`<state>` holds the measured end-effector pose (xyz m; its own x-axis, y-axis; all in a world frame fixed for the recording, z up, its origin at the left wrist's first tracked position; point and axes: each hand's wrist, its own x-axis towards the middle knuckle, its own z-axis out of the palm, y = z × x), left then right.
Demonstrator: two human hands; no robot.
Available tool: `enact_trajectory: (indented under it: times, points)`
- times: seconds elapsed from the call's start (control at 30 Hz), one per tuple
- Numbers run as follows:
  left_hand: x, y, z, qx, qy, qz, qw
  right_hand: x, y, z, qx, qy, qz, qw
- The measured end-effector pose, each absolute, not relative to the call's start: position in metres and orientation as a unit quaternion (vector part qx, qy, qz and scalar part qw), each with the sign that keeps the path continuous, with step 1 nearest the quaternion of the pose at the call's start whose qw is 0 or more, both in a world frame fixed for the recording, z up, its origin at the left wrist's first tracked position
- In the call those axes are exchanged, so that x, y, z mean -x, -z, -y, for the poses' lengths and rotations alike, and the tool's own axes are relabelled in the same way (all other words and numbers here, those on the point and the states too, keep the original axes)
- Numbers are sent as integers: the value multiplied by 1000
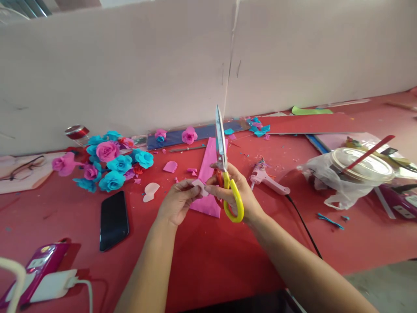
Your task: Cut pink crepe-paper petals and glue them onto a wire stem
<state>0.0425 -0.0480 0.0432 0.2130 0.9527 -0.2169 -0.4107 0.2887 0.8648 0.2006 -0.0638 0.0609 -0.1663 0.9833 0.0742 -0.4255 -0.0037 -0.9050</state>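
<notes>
Centrally, the left grip (pixel 177 202) pinches a small folded pink paper piece (pixel 199 187), thin and matte, between thumb and fingers. The right grip (pixel 241 191) is closed around scissors (pixel 221 150) with smooth, tapering metal blades pointing upward and a looped yellow handle; its thumb reaches the same paper piece. Both bare forearms enter from the lower edge and converge, wrists turned inward.

Beneath the hands, a flat magenta paper strip (pixel 210 210) slants across the red tabletop (pixel 208 261). To the left lie a rounded pink petal shape (pixel 170 166), a paler lobed cutout (pixel 150 191), a bunch of ruffled flowers (pixel 119 163) in blue, pink and red, and a flat, glossy black phone (pixel 114 221).

To the right rests a pink glue gun (pixel 270 182) with a black cord (pixel 302 224); farther out, a crumpled translucent bag (pixel 345 195) surrounds a round lidded container (pixel 363 164). Behind everything stands a smooth pale panel (pixel 146 65).
</notes>
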Motion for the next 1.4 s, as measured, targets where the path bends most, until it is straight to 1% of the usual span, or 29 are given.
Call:
enact_trajectory:
  times: [0.13,0.23,0.37,0.63,0.87,1.4]
  points:
    - [-40,-39,48,-337,-460,-366,735,-199,-58,65,275,-671,428,539]
    - [-38,-29,46,-322,-446,-357,755,-199,-57,65,280,-677,420,536]
    - [-39,-21,45,-310,-447,-362,757,-199,-56,65,288,-677,413,537]
    - [-46,-32,48,-303,-442,-362,763,-196,-52,68,252,-696,399,541]
    - [-47,-35,49,-313,-436,-348,769,-196,-52,68,252,-695,398,543]
    - [-42,-27,48,-277,-459,-319,781,-195,-51,67,234,-702,390,548]
